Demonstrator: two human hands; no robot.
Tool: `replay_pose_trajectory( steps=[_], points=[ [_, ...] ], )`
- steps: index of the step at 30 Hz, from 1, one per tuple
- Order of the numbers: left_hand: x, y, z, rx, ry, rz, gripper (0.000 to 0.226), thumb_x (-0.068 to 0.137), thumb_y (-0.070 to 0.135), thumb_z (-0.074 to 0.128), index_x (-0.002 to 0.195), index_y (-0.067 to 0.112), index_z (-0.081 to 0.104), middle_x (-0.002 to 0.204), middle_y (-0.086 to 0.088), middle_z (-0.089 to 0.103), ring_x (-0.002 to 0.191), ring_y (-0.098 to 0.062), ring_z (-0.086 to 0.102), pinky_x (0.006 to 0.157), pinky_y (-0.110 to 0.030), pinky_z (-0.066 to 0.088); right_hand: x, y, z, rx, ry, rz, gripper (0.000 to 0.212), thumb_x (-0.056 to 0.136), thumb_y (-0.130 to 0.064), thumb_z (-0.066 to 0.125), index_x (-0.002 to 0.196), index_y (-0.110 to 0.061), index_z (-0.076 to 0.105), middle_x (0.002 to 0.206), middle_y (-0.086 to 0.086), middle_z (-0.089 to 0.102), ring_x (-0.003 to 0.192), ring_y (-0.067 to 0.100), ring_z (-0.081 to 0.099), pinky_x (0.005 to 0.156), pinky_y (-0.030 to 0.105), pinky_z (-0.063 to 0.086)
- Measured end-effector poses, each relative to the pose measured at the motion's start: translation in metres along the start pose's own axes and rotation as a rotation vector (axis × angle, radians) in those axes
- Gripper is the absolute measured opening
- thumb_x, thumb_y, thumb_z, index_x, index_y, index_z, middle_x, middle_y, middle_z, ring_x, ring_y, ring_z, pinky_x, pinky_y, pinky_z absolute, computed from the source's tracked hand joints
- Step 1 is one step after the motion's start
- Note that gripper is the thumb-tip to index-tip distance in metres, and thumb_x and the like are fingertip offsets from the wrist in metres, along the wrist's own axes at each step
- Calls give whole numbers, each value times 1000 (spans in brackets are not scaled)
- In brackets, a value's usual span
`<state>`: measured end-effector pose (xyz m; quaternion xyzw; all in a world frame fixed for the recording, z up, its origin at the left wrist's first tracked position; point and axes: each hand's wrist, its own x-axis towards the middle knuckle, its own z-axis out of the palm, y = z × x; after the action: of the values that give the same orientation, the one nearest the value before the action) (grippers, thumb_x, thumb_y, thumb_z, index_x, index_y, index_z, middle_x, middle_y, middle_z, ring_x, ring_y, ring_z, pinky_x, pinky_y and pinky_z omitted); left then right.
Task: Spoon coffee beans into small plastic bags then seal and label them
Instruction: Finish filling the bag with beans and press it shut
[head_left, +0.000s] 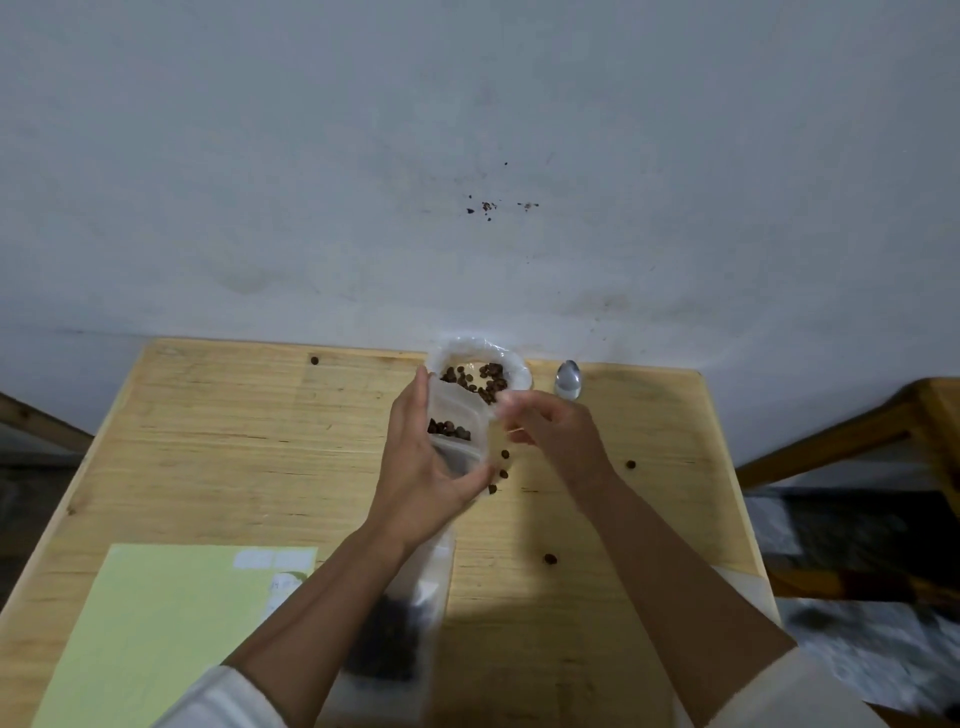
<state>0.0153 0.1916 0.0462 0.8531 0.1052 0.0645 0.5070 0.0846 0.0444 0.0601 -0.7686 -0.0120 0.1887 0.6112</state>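
hands: we count two, both over the bench (218, 431). Our left hand (423, 467) is wrapped round the small bag (457, 431), thumb on its near edge. Our right hand (550, 436) pinches the bag's right edge with curled fingertips.
small bag: one clear, thin plastic bag held just in front of the bean container (480, 376), with a small clump of dark beans inside.
bean container: one round, white-rimmed tub or rolled-down bag, we can't tell which; it's at the bench's far edge, partly filled with dark oval beans.
spoon: one shiny metal spoon (567, 380), just right of the container.
loose beans: about six loose beans (550, 559) scattered on the wood, mostly nearer than the container.
filled bag: one blurry clear filled bag (395, 639) of beans, well nearer than the container, under our left forearm.
label sheet: one pale green label sheet (156, 623), flat, near-left of the container.
bench: one, pale grainy wood.
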Motion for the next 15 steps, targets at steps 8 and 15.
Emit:
replay_pose_trajectory(
  steps=[8, 15],
  points=[
    [14, 25, -28, -8, 37, 81, 116, 58, 49, 80, 149, 22, 13, 134, 14, 26, 121, 8, 22, 94, 5, 13, 6, -65, 10, -310, -89, -157, 12, 82, -22, 66, 79, -14, 74, 64, -7, 66, 57, 1, 55, 60, 17, 43],
    [22, 29, -54, -150, 254, 150, 46, 88, 17, 64, 128, 34, 50, 103, 13, 56, 96, 11, 52, 85, -1, 35, 2, -92, 11, -235, -131, -212, 14, 86, -23, 65, 80, -14, 74, 77, 4, 72, 73, 12, 64, 73, 32, 50]
  ],
)
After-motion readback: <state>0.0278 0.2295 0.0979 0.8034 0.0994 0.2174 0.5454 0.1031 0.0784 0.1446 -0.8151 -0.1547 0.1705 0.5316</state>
